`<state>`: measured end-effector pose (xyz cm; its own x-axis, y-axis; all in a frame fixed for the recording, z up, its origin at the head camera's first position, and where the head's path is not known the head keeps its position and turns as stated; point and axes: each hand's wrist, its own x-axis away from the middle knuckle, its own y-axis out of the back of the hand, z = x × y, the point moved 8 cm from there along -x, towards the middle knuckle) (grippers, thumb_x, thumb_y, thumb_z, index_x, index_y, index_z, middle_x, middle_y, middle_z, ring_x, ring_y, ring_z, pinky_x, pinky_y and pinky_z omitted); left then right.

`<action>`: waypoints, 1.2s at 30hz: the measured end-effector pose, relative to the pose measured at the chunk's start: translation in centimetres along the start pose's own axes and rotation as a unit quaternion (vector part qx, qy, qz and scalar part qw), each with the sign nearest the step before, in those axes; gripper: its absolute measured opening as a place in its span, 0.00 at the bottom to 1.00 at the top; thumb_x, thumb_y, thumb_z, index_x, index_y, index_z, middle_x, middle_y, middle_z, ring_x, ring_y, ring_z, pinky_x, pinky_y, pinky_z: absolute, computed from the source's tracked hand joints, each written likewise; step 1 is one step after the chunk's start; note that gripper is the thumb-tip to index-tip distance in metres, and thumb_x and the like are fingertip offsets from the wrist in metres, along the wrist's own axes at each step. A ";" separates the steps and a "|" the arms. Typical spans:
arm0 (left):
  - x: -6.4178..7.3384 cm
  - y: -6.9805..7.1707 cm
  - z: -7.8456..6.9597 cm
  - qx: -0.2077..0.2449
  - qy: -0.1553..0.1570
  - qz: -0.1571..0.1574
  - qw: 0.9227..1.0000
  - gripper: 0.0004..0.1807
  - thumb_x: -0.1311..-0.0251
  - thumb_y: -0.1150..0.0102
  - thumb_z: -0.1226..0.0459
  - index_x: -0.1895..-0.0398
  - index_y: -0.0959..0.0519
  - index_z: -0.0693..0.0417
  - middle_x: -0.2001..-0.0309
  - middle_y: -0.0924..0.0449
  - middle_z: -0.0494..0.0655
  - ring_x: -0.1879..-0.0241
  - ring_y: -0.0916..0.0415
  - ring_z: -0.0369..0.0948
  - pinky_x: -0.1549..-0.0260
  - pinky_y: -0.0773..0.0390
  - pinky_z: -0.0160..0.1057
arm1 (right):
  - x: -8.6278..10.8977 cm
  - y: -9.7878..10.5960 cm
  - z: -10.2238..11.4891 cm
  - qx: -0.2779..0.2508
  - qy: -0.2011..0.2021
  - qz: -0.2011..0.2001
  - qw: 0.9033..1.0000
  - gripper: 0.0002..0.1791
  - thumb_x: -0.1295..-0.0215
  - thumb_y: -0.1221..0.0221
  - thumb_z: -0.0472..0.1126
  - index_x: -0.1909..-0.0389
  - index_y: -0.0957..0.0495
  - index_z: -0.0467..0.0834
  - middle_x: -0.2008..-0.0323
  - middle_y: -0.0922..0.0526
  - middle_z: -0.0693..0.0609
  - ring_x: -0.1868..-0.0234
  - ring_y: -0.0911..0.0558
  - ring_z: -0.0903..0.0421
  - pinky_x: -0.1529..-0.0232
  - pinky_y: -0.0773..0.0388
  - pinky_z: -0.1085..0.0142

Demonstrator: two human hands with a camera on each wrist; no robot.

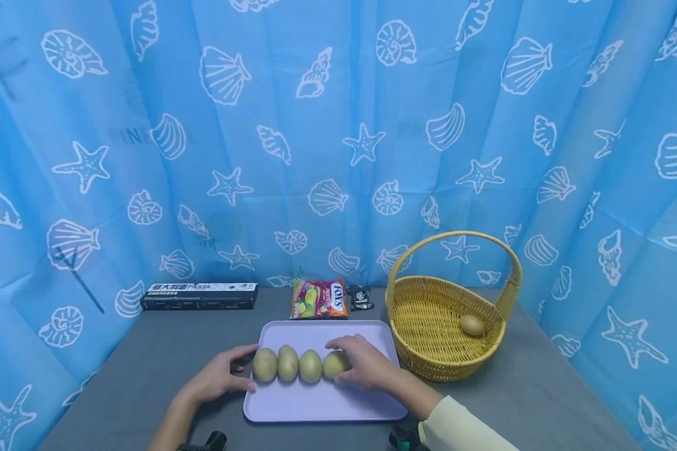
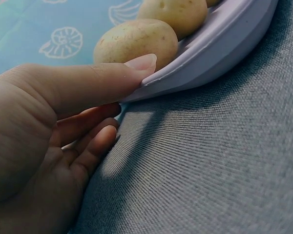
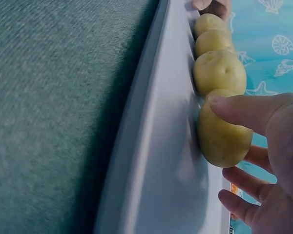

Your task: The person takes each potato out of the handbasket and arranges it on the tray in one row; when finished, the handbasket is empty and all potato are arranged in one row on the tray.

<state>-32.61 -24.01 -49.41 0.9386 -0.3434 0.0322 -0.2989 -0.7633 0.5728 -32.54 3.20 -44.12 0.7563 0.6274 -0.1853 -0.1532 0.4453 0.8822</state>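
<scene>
Several potatoes stand in a row across a pale lilac tray [image 1: 327,404]. My right hand [image 1: 363,362] holds the rightmost potato [image 1: 335,364]; in the right wrist view its thumb lies on top of that potato [image 3: 223,139], and the other fingers are on the far side, partly hidden. At the tray's left edge is my left hand [image 1: 217,376], its thumb and forefinger spread beside the leftmost potato [image 1: 265,365]. The left wrist view has the left thumb [image 2: 107,83] at the tray's rim, next to a potato [image 2: 136,41], with the other fingers loosely bent below.
A yellow wicker basket [image 1: 446,369] with a tall handle stands right of the tray, with one potato [image 1: 472,325] inside. Behind the tray lie a colourful FOX'S candy bag [image 1: 319,299] and a small black packet [image 1: 360,297]. A black-and-white pasta box [image 1: 199,296] lies back left.
</scene>
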 end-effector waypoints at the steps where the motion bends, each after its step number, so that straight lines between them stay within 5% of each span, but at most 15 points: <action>1: 0.0 0.0 0.0 -0.001 0.001 -0.001 1.000 0.46 0.52 0.26 0.56 0.31 0.35 0.64 0.35 0.34 0.65 0.43 0.30 0.59 0.46 0.27 0.57 | 0.0 0.1 0.0 0.000 -0.001 0.001 1.000 0.34 0.53 0.26 0.42 0.42 0.24 0.44 0.46 0.20 0.51 0.46 0.25 0.52 0.42 0.29 0.56; 11: -0.1 0.0 0.4 -0.003 0.020 -0.006 1.000 0.47 0.54 0.25 0.54 0.31 0.35 0.61 0.34 0.34 0.64 0.42 0.30 0.59 0.45 0.28 0.58 | 0.5 3.8 -0.2 -0.021 0.011 0.009 1.000 0.29 0.47 0.30 0.39 0.43 0.24 0.42 0.45 0.21 0.49 0.46 0.23 0.48 0.44 0.26 0.50; 20: 0.1 -0.1 0.6 -0.005 0.025 -0.004 1.000 0.46 0.54 0.25 0.55 0.31 0.35 0.62 0.35 0.34 0.65 0.43 0.30 0.60 0.45 0.28 0.59 | 0.8 9.6 -2.4 -0.034 -0.042 0.000 0.999 0.21 0.43 0.32 0.39 0.47 0.20 0.44 0.51 0.18 0.50 0.47 0.22 0.48 0.47 0.24 0.50; 28: 0.0 -0.1 0.8 0.002 0.029 -0.006 1.000 0.47 0.54 0.25 0.54 0.31 0.35 0.61 0.34 0.35 0.65 0.42 0.31 0.60 0.45 0.28 0.59 | 1.5 13.7 -5.5 -0.031 -0.056 -0.001 0.998 0.18 0.42 0.33 0.37 0.50 0.20 0.41 0.56 0.17 0.49 0.52 0.19 0.48 0.50 0.22 0.51; 36: 0.0 -0.1 0.3 0.000 0.020 -0.007 1.000 0.47 0.54 0.25 0.55 0.31 0.35 0.62 0.34 0.35 0.65 0.41 0.32 0.61 0.45 0.28 0.59 | 2.3 15.5 -9.8 -0.064 -0.071 0.009 0.995 0.18 0.38 0.35 0.38 0.48 0.22 0.37 0.53 0.18 0.40 0.52 0.19 0.43 0.50 0.21 0.51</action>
<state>-32.65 -24.10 -49.69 0.9486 -0.3114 0.0566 -0.2863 -0.7678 0.5732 -39.36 17.79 -35.14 0.8338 0.5431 -0.0987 -0.2406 0.5185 0.8205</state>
